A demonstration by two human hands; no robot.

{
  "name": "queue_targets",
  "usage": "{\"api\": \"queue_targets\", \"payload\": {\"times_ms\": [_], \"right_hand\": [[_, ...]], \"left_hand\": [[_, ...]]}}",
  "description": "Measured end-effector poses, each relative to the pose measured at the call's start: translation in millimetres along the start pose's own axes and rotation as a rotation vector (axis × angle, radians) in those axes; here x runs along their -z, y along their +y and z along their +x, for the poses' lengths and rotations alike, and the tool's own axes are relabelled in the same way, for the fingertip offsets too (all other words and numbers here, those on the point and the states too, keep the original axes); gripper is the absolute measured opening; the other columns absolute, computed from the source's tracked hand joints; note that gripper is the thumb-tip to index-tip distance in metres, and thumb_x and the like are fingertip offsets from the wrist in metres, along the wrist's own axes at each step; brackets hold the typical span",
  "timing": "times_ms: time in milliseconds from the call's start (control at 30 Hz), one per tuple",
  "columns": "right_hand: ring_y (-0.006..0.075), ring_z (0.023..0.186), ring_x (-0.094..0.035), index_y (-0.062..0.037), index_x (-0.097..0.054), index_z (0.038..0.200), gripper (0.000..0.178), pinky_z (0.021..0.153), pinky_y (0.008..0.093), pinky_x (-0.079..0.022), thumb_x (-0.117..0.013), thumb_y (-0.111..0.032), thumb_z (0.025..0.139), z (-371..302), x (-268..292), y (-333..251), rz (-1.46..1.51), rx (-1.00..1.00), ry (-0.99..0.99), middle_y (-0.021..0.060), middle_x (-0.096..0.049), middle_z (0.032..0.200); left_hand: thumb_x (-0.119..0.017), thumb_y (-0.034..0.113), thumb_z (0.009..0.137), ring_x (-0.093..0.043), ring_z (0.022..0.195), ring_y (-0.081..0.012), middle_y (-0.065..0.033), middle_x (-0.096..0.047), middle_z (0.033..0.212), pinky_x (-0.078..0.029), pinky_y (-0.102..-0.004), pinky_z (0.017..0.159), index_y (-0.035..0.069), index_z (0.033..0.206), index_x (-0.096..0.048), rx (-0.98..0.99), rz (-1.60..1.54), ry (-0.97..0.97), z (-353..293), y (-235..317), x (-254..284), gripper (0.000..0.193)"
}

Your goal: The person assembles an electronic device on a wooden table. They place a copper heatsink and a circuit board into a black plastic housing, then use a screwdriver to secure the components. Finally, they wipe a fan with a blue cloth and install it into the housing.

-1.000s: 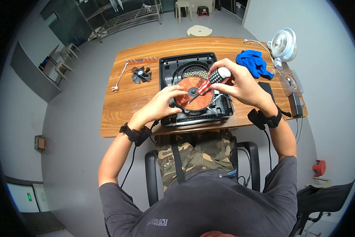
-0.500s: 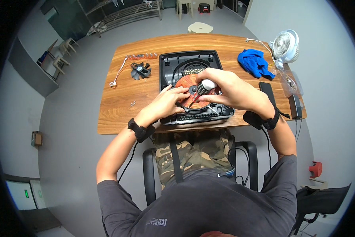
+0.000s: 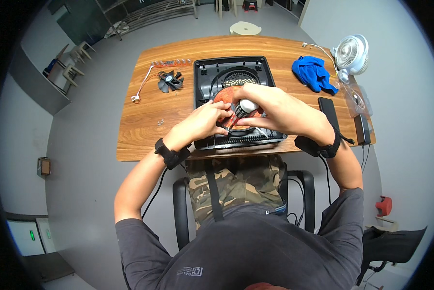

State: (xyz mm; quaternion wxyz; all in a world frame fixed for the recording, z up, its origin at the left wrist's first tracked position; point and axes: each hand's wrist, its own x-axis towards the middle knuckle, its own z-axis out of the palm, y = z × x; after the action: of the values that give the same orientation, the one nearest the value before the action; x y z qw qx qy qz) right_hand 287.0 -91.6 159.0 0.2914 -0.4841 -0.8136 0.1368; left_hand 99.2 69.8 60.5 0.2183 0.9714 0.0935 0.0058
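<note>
My right hand (image 3: pixel 277 110) is closed around the thick, dark-patterned, white-ended handle of a screwdriver (image 3: pixel 244 109). The tool leans, its red shaft running down toward the near-left edge of a round copper-coloured coil (image 3: pixel 223 96). On the coil's left side rests my left hand (image 3: pixel 201 121), fingers and thumb apart close to the screwdriver tip. Whatever lies under the tip is too small to make out. The coil sits in an open black housing (image 3: pixel 203 89) with a round vent grille (image 3: pixel 241 79) behind it. Both hands hide part of the coil.
Left of the housing lie a black fan (image 3: pixel 170 81), an orange circuit strip (image 3: pixel 172 63) with a white cable, and small loose screws (image 3: pixel 160 122). To the right are a blue cloth (image 3: pixel 313 74), a white desk fan (image 3: pixel 351 54), a black bar-shaped object (image 3: pixel 327 110) and a black box (image 3: pixel 362 129).
The screwdriver has shifted slightly left and nearer to me, toward the coil's edge. My left fingers have moved in around its tip. The view has tilted a little.
</note>
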Motion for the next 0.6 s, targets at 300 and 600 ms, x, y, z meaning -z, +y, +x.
{"api": "queue_targets", "payload": {"times_ms": [300,600], "right_hand": [[0.0379,0.099,-0.064,-0.0043,-0.054,0.119,0.038,0.082,0.0441,-0.054,-0.074,-0.023,0.092,-0.1,-4.2,3.1,-0.073,0.09,0.024,0.0167,-0.062,0.107],[0.0381,0.098,-0.064,-0.003,-0.053,0.118,0.038,0.083,0.0441,-0.054,-0.073,-0.024,0.092,-0.2,-3.9,3.3,-0.068,0.104,0.026,0.0167,-0.061,0.106]], "left_hand": [[-0.09,0.024,0.074,-0.058,0.129,-0.0386,-0.0217,-0.059,0.142,-0.049,-0.0433,0.108,-0.002,0.129,-0.067,0.028,-0.042,-0.019,1.4,0.1,-0.8,0.065],[-0.091,0.02,0.071,-0.06,0.127,-0.0392,-0.0244,-0.062,0.137,-0.05,-0.0424,0.108,-0.004,0.125,-0.069,0.017,-0.051,-0.02,4.1,-1.9,-1.7,0.063]]}}
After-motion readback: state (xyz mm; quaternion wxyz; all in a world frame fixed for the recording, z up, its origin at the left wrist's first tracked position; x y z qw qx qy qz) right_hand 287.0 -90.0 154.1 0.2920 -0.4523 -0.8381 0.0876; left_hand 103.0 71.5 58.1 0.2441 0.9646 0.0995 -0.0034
